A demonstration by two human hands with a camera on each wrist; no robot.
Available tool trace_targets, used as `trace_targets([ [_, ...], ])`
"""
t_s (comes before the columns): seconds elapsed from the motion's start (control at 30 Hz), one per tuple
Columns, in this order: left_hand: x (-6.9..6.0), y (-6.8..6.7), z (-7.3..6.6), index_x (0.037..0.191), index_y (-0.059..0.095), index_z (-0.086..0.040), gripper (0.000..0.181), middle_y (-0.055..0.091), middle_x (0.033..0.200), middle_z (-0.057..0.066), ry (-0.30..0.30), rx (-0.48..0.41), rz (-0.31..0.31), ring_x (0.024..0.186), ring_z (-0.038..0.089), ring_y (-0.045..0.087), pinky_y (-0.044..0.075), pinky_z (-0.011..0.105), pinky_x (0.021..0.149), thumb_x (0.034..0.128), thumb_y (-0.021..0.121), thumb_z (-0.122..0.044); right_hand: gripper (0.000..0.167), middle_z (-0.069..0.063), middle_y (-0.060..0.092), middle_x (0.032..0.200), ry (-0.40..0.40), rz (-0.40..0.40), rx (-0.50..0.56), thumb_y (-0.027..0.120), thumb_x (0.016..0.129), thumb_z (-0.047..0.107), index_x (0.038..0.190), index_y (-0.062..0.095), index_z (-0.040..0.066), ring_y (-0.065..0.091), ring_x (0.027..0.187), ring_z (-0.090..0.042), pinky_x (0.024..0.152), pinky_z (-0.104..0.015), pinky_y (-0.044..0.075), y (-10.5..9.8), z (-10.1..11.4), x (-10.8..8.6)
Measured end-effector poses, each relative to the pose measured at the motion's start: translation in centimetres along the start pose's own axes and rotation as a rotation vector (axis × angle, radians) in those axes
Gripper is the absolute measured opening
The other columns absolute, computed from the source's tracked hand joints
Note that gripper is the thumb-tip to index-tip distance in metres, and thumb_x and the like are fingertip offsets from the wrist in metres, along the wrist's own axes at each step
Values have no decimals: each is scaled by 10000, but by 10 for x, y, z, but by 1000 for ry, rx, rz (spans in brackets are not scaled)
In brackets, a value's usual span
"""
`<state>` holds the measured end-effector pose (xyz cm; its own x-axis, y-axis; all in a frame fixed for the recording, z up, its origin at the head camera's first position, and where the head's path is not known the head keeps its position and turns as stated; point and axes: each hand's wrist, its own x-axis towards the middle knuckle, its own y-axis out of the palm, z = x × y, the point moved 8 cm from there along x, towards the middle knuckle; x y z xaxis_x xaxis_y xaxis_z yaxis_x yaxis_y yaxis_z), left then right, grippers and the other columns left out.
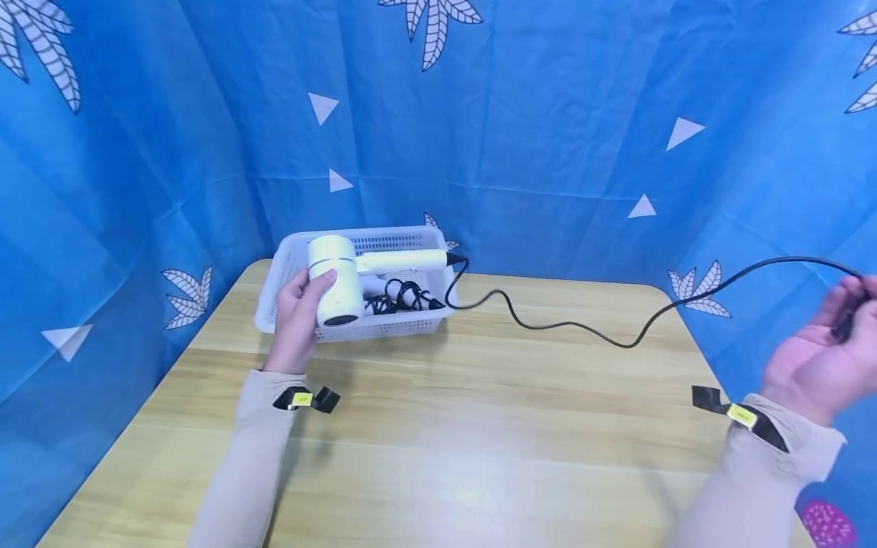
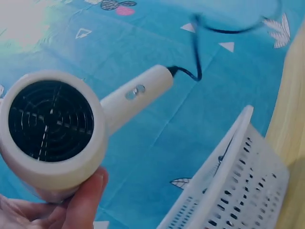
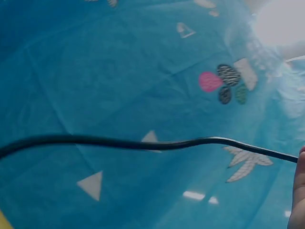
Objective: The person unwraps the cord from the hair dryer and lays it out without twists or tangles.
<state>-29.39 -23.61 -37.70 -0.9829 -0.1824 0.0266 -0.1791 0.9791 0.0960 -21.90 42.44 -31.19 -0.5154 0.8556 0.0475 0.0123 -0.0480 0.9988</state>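
A white hair dryer (image 1: pixel 337 293) is held up over the white basket by my left hand (image 1: pixel 296 320), which grips its barrel from the left. In the left wrist view the round dark grille (image 2: pixel 51 120) at one end of the barrel faces the camera, and the handle (image 2: pixel 138 98) points away to the upper right. From the handle's end a black cord (image 1: pixel 575 326) runs in loose waves to my right hand (image 1: pixel 825 350), far right. That hand holds the cord near a dark end piece (image 1: pixel 844 327), partly hidden by the fingers. Only a fingertip shows in the right wrist view.
The perforated white basket (image 1: pixel 373 330) stands at the back left of the wooden table (image 1: pixel 479 426). Inside lie another white appliance (image 1: pixel 373 285) and bundled black cords (image 1: pixel 404 297). Blue patterned cloth (image 1: pixel 548 137) hangs behind and at both sides.
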Motion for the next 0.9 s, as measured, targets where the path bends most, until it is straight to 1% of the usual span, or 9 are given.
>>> trace_targets([
  [0.07, -3, 1, 4, 1580, 369, -73, 712, 610, 1256, -41, -26, -12, 60, 1068, 68, 663, 588, 195, 855, 1016, 636, -417, 112, -328, 665, 1032, -18, 72, -86, 528, 947, -184, 1058, 539, -187, 674, 853, -416, 828, -413, 628, 2, -11, 2],
  [0.13, -7, 3, 9, 1591, 338, -48, 714, 633, 1204, -70, -49, 0, 117, 1042, 57, 675, 590, 197, 848, 1033, 607, -405, 104, -349, 658, 994, -16, 159, -161, 571, 896, -231, 961, 509, -178, 673, 803, -424, 728, -424, 631, 4, -23, 2],
  [0.2, -13, 7, 17, 1585, 329, -11, 696, 668, 1152, -89, -72, 4, 165, 1013, 53, 686, 588, 201, 849, 1048, 584, -375, 134, -371, 657, 974, 14, 248, -228, 596, 870, -256, 923, 502, -175, 679, 777, -429, 723, -428, 639, 6, -38, 0],
  [0.27, -20, 12, 27, 1571, 334, 17, 666, 689, 1108, -102, -98, 11, 195, 988, 54, 690, 583, 206, 853, 1060, 562, -344, 138, -375, 668, 968, 85, 312, -283, 613, 860, -262, 918, 514, -185, 693, 770, -426, 732, -425, 646, 6, -54, -1],
  [0.37, -34, 17, 46, 1550, 341, 52, 617, 698, 1060, -104, -135, 11, 211, 956, 61, 687, 582, 218, 853, 1071, 532, -287, 123, -371, 678, 972, 174, 376, -329, 609, 875, -256, 947, 527, -198, 710, 774, -419, 736, -409, 651, 6, -72, -4],
  [0.53, -57, 23, 77, 1518, 353, 96, 572, 693, 1029, -68, -181, -4, 208, 916, 90, 694, 601, 250, 825, 1058, 513, -203, 140, -344, 661, 989, 236, 445, -375, 603, 890, -243, 1010, 539, -211, 720, 769, -406, 728, -378, 652, 11, -92, -6],
  [0.63, -66, 30, 94, 1502, 379, 106, 569, 688, 1059, -7, -205, 18, 235, 921, 116, 696, 606, 274, 825, 1046, 536, -197, 171, -323, 638, 1008, 252, 469, -403, 609, 889, -238, 1045, 542, -217, 723, 770, -397, 728, -362, 652, 14, -101, -5],
  [0.77, -71, 35, 111, 1493, 422, 86, 587, 674, 1138, 92, -227, 91, 268, 949, 145, 687, 601, 286, 840, 1030, 592, -232, 188, -310, 621, 1028, 291, 478, -436, 617, 890, -228, 1062, 548, -204, 736, 785, -393, 730, -351, 652, 14, -112, 0],
  [0.9, -70, 33, 121, 1478, 443, 88, 594, 678, 1163, 126, -241, 125, 263, 954, 153, 691, 603, 284, 842, 1021, 616, -251, 185, -289, 633, 993, 333, 443, -466, 630, 887, -219, 1049, 555, -171, 750, 790, -388, 730, -344, 654, 7, -120, 10],
])
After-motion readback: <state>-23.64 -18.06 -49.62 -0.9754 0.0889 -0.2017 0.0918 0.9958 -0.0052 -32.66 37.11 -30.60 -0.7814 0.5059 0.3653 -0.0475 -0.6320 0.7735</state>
